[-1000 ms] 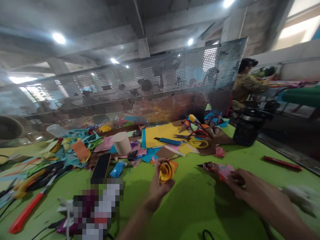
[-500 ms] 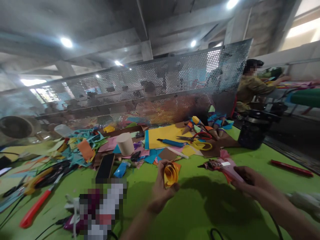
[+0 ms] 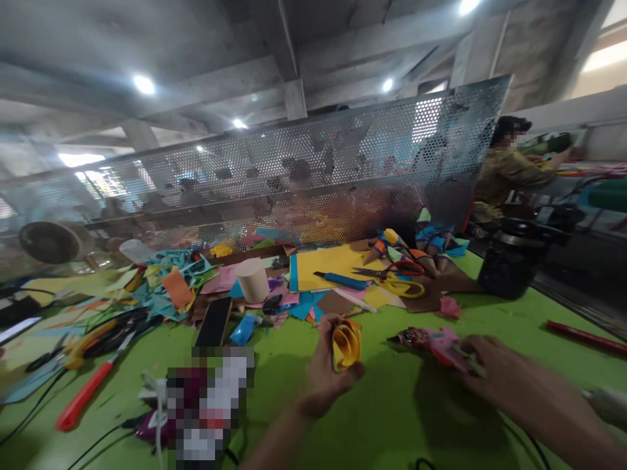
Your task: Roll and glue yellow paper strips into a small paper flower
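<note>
My left hand is closed around a rolled yellow paper flower, its spiral opening facing up. An orange edge of paper shows behind it. To the right, my right hand grips a pink hot glue gun above the table. The gun's dark nozzle points left, toward the flower but apart from it. A black cord runs below my right wrist. Motion blurs the gun's handle and the fingers on it. Behind the gun, a crumpled pink piece lies on the green tabletop.
Scissors and a blue cutter lie on yellow sheets. Nearby are a white roll, a phone, paper scraps, a red-handled tool, a black jug and a red pen. Behind stands a perforated metal screen; a person sits beyond.
The view has turned slightly left, so most things sit farther right. My right hand has moved the glue gun a little left and lower relative to the table. My left hand still holds the flower.
</note>
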{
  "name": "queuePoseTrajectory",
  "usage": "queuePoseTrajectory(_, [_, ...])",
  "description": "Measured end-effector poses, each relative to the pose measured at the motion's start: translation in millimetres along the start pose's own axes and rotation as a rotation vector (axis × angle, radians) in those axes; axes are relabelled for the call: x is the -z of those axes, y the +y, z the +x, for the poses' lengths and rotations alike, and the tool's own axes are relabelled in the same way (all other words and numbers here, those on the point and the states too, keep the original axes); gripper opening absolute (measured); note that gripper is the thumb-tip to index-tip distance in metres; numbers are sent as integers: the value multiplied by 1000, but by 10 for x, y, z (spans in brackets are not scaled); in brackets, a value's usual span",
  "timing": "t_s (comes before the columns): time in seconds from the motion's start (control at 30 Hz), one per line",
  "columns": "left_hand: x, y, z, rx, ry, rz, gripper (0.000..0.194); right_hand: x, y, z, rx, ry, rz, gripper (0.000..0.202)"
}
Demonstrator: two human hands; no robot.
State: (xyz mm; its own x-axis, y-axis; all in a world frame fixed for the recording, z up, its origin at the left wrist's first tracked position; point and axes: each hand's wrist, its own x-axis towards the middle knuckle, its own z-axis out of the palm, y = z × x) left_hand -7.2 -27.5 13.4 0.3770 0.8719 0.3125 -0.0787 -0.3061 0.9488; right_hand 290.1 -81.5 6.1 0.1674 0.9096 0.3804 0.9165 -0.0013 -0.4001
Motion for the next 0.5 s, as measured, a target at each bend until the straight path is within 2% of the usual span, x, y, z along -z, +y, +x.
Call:
queuePoseTrajectory(0.07, [4,-3,2,6,-27,18,65,134,-270,19,39,40,17,25])
queuePoseTrajectory(0.1, [2,4,1,11,-43,30,62,195,-455,34,89,67,79,26])
queuePoseTrajectory(0.17, [-9,29,-2,25,-41,71,54,274,-857,69,265,54,267,22])
queuePoseTrajectory(0.27, [-34,56,-5,27,-7,137,49,265,-1340,114,347,-32,433,10])
queuePoseTrajectory(0.37, [-49,25,0,0,-23,135,51,178,-1544,137,308,12,399,5])
queuePoseTrajectory(0.5, [-43,-69,14,-47,-46,111,53,96,-1557,136,276,10,316,8])
